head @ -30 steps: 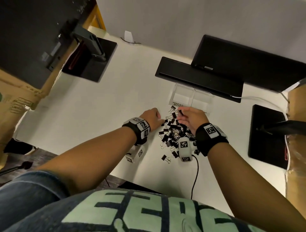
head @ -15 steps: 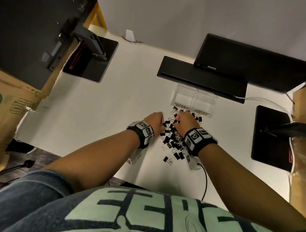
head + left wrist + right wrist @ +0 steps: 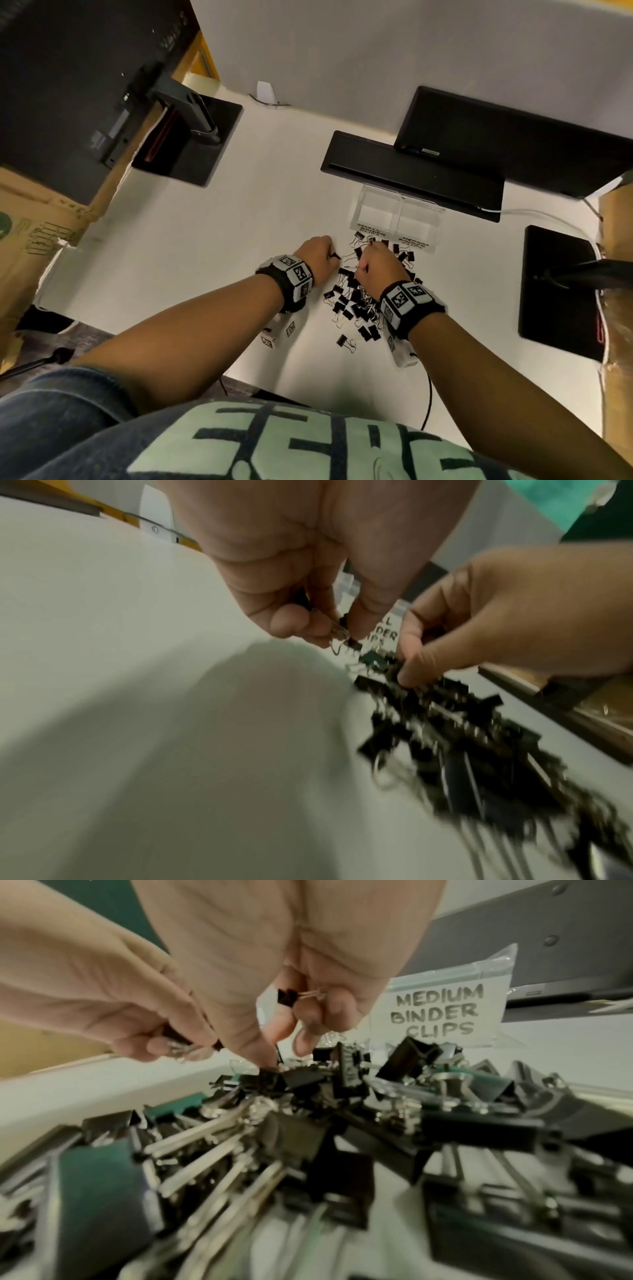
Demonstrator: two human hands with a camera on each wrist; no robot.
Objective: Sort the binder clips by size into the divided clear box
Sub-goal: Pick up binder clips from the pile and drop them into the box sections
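Black binder clips [image 3: 356, 301] lie heaped near the middle of the white table [image 3: 212, 246], toward its near edge. Just beyond the heap, toward the far edge, sits the divided clear box [image 3: 399, 219], with 2 compartments labelled small and medium. The left hand [image 3: 317, 255] pinches a small clip [image 3: 352, 642] at the heap's left side. The right hand [image 3: 376, 265], fingers curled, holds another small clip [image 3: 287, 997] while its fingertips [image 3: 265, 1057] touch the heap.
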